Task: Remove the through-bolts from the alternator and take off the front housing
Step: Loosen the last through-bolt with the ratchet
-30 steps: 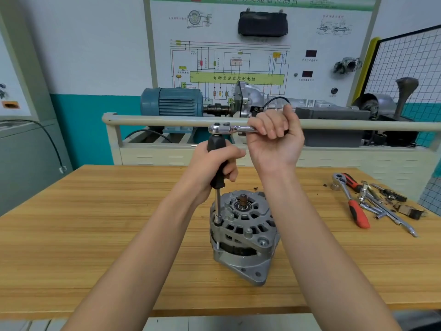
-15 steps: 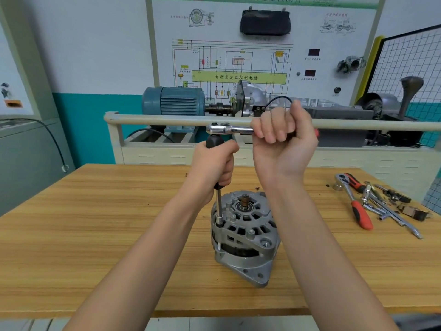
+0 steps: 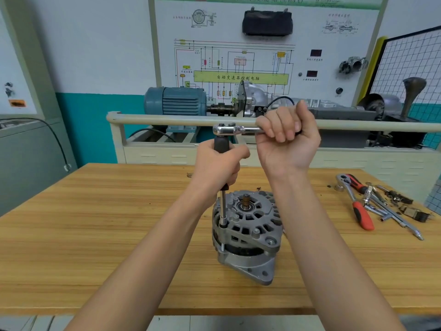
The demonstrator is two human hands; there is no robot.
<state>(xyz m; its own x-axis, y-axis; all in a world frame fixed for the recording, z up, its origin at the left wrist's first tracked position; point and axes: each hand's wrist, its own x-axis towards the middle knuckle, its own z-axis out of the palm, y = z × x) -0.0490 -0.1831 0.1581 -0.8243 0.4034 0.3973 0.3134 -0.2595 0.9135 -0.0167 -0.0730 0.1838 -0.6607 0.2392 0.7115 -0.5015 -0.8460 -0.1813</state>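
Note:
A grey alternator (image 3: 248,232) stands upright on the wooden table (image 3: 95,235), its shaft and bearing facing up. A chrome ratchet (image 3: 229,129) sits on top of a black-handled extension (image 3: 220,146) whose steel shaft ends in a socket (image 3: 223,222) on a through-bolt at the left rim of the front housing. My left hand (image 3: 219,168) grips the black handle. My right hand (image 3: 288,139) grips the ratchet's handle, which points right and is mostly hidden in my fist.
Spare tools lie on the table at the right: a red-handled ratchet (image 3: 360,211), chrome extensions (image 3: 391,213) and small metal parts (image 3: 410,211). Behind the table a beige rail (image 3: 167,120) fronts a training stand with a blue motor (image 3: 176,101).
My right hand has swung the ratchet handle a little to the right and back. My left hand keeps its hold on the extension, and the alternator has not moved.

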